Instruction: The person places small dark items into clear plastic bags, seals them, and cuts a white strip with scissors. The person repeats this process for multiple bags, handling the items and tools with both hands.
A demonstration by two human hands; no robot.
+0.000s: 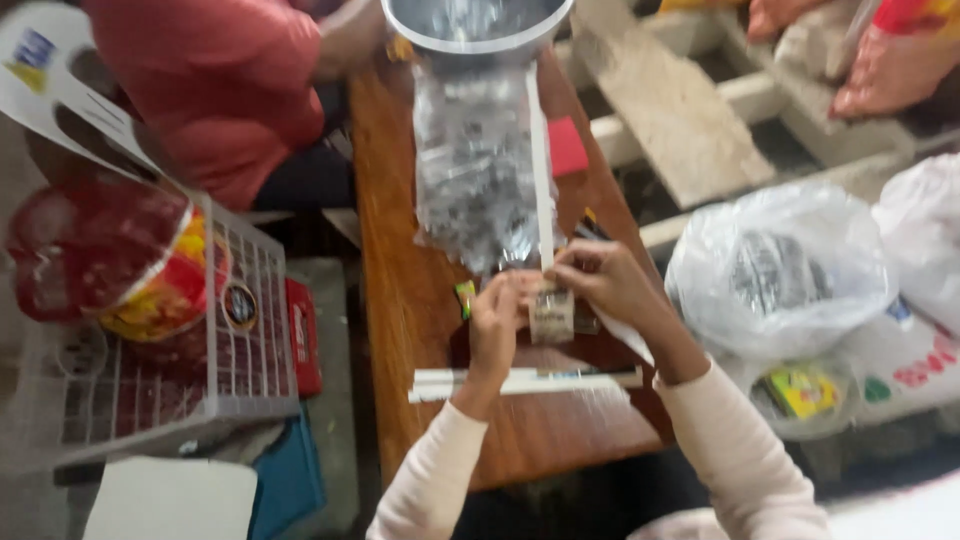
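Observation:
My left hand (495, 325) and my right hand (600, 280) meet over a narrow wooden table (400, 300), both pinching a small clear packet (551, 312) with pale contents. Just beyond it lies a large clear plastic bag (470, 170) full of small dark and silvery pieces, with a white strip (541, 170) running along its right side. A metal bowl (475, 25) stands at the table's far end. Near me on the table rest long white strips (525, 380). The picture is blurred.
A person in a red top (220, 90) sits at the far left. A white wire basket (170, 340) holding red and yellow packages stands on the left. White plastic bags (780, 270) lie on the right, with pale wooden planks (670, 110) behind. A red block (566, 147) sits on the table.

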